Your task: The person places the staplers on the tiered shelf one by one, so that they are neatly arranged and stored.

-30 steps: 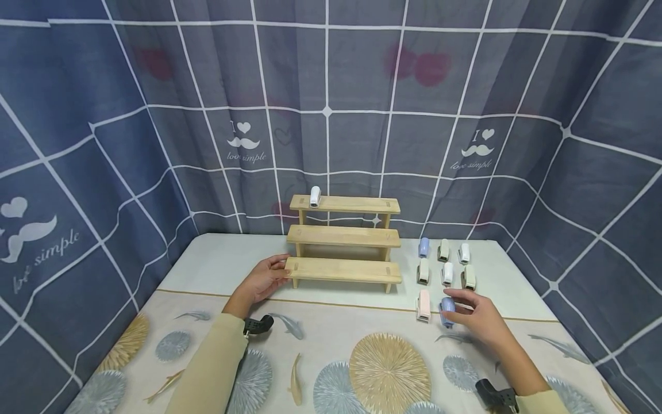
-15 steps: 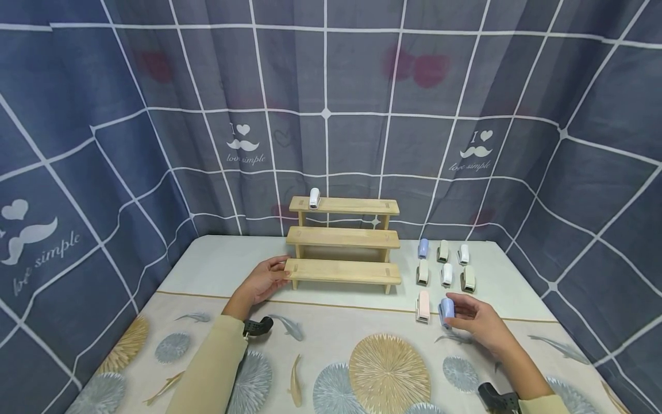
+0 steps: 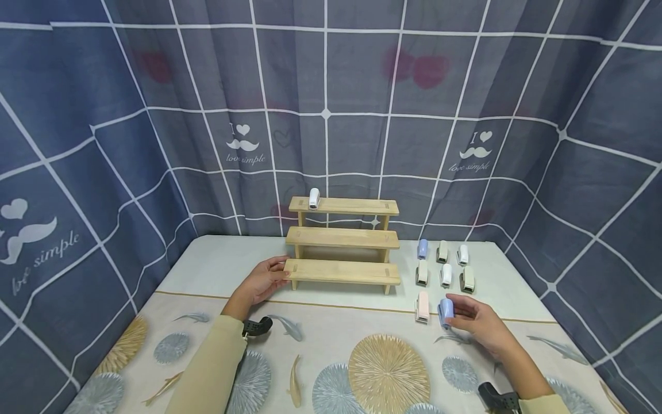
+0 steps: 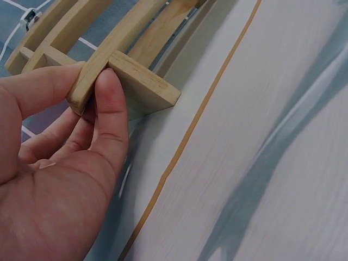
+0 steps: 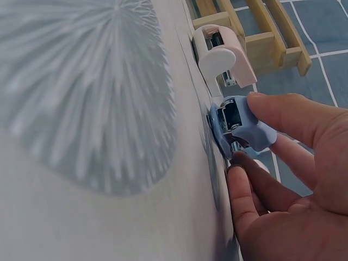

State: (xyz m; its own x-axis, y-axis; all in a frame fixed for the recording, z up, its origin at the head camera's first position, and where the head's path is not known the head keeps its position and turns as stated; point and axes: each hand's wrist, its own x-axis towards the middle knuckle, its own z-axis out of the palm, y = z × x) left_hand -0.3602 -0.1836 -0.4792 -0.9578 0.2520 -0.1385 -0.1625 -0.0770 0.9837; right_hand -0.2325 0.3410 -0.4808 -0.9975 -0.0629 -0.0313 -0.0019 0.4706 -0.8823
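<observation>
My left hand (image 3: 265, 280) pinches the left end of the lowest board of a three-step wooden display stand (image 3: 342, 270). In the left wrist view, thumb and forefinger lie on either side of that board (image 4: 89, 81). My right hand (image 3: 478, 322) holds a small blue stapler (image 3: 446, 312) on the tablecloth, thumb against one side and fingers about the other. The right wrist view gives this blue stapler (image 5: 239, 125) close up, with a pink stapler (image 5: 223, 51) standing just beyond it. On the top step, at the left, sits a white stapler (image 3: 314, 198).
Several more staplers stand in rows right of the stand, among them a second blue one (image 3: 422, 248), a white one (image 3: 446, 275) and a cream one (image 3: 467, 279). A grid-patterned curtain (image 3: 362, 138) hangs behind the table and at both sides.
My right hand has shifted slightly down, and its fingers have come round the right side of the blue stapler. The left hand keeps its hold on the stand.
</observation>
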